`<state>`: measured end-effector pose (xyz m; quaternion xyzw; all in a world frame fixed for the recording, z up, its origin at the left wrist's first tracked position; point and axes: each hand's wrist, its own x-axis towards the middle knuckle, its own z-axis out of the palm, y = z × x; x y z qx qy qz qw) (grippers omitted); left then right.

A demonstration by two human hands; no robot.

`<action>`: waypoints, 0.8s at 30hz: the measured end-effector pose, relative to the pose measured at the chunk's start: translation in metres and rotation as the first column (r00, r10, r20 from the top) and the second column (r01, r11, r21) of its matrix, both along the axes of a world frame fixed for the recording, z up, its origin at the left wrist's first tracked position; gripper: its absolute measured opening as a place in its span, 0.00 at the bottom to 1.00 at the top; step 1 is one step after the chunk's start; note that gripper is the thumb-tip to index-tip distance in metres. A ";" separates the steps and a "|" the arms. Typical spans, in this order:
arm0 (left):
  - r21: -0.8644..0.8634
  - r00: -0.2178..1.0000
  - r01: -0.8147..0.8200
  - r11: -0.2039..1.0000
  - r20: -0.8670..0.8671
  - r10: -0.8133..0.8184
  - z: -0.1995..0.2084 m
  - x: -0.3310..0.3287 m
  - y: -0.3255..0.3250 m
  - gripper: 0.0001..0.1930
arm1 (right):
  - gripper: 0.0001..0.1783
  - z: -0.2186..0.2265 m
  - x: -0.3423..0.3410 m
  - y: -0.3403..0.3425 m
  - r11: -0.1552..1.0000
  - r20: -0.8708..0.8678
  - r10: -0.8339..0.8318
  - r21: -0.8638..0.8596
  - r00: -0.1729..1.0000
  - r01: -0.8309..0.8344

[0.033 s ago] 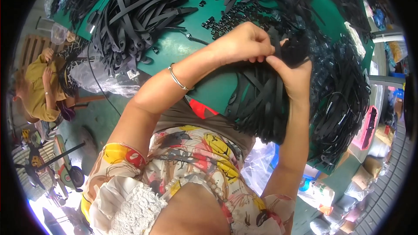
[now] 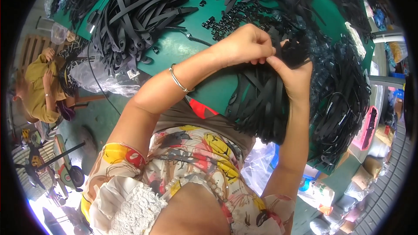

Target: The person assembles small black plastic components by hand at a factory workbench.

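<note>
My left hand (image 2: pixel 249 45) is closed in a pinch above the green table (image 2: pixel 174 52), its fingertips meeting the thumb of my right hand (image 2: pixel 295 78). What the left fingers grip is hidden behind them. Curled round dark material, my right hand seems to hold black straps (image 2: pixel 292 51), with one fingertip showing past them. Below both hands, a bundle of flat black straps (image 2: pixel 261 100) hangs over the table's near edge. Just beyond the left hand lie many small black buckles (image 2: pixel 228 19).
A large heap of black straps (image 2: pixel 130 17) covers the table's left side, and more straps (image 2: pixel 339 113) are piled at the right. A single ridged strap (image 2: pixel 198 39) lies near my left forearm. At far left, a person in a mustard top (image 2: pixel 41 85) sits beside clear plastic bags (image 2: pixel 98 76).
</note>
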<state>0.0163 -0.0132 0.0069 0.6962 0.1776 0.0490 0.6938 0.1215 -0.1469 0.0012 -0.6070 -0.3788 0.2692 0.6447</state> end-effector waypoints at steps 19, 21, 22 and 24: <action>-0.203 0.928 -0.292 0.935 0.176 0.328 -0.011 -0.007 0.008 0.09 | 0.11 -0.001 0.005 0.000 0.986 -0.006 0.005 -0.165 1.000 -0.006; -0.031 0.958 -0.251 0.967 0.132 0.253 -0.004 -0.006 0.008 0.10 | 0.11 -0.004 0.007 -0.002 0.989 -0.030 -0.002 -0.148 1.000 -0.003; 0.085 0.955 -0.266 0.960 0.160 0.251 -0.011 -0.005 0.011 0.10 | 0.12 -0.004 0.008 -0.002 0.991 -0.061 -0.008 -0.135 0.998 0.000; 0.219 0.958 -0.266 0.939 0.167 0.232 -0.018 -0.005 0.013 0.10 | 0.11 -0.002 0.009 -0.002 0.997 -0.136 0.011 -0.070 0.991 -0.021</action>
